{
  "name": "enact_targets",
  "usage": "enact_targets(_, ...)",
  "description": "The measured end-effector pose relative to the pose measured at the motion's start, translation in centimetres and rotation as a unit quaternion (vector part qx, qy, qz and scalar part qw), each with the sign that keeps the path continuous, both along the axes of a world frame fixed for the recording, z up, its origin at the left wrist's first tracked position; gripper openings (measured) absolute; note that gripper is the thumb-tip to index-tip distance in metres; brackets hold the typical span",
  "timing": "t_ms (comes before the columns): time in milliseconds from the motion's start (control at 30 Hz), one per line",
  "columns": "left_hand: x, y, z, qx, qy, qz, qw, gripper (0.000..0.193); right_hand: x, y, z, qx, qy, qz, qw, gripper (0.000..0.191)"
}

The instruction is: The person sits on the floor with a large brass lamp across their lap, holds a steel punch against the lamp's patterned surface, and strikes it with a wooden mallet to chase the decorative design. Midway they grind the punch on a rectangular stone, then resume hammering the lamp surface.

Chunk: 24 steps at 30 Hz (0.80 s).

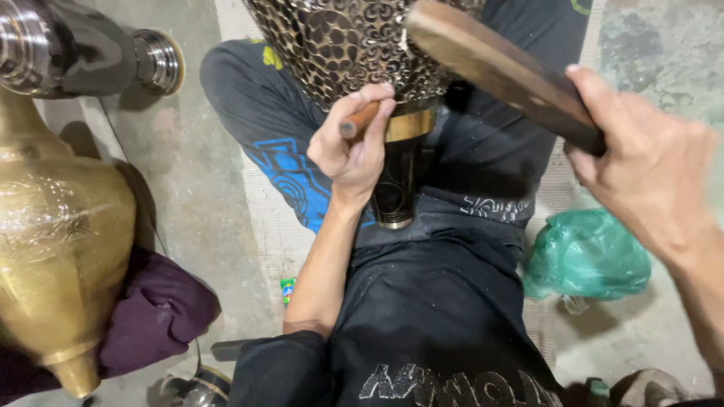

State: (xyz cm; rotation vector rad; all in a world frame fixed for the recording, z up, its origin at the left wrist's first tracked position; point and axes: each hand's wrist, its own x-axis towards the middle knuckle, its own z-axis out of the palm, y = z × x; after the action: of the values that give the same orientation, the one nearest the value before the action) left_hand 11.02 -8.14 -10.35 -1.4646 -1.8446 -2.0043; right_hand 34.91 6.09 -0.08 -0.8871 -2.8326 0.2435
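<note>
The work in hand looks like chasing a pattern into metal: the left hand [353, 147] pinches a thin wooden-handled punch [357, 120] against the patterned vase [354, 45] lying across the lap. The right hand [648, 162], its grip shut, holds a flat dark wooden mallet [501, 68] raised above. The vase is dark, with scale-like curls and a brass band; a smooth brass vessel [60, 249] stands left on the concrete floor [196, 196].

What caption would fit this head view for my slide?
Seated person's left hand holds a wooden-handled chisel against a patterned metal vase while the right hand raises a wooden mallet.
</note>
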Motion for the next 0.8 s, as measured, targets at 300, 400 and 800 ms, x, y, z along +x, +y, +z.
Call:
enact_targets(300, 0.1, -0.4, -1.6, 0.018, -0.014, 0.055, 0.998, 0.043, 0.9, 3.0, 0.9, 0.013, 0.023, 0.074, 0.997, 0.068)
enact_targets(400, -0.1, -0.8, -2.5, 0.008, -0.021, 0.088, 0.996, 0.039, 1.5, 3.3, 0.9, 0.005, 0.086, 0.123, 0.989, 0.064)
enact_targets(800, -0.4, -1.8, -3.8, 0.002, -0.116, 0.056, 0.992, 0.022, -0.7, 3.5, 4.5, 0.058, 0.077, 0.224, 0.97, 0.055)
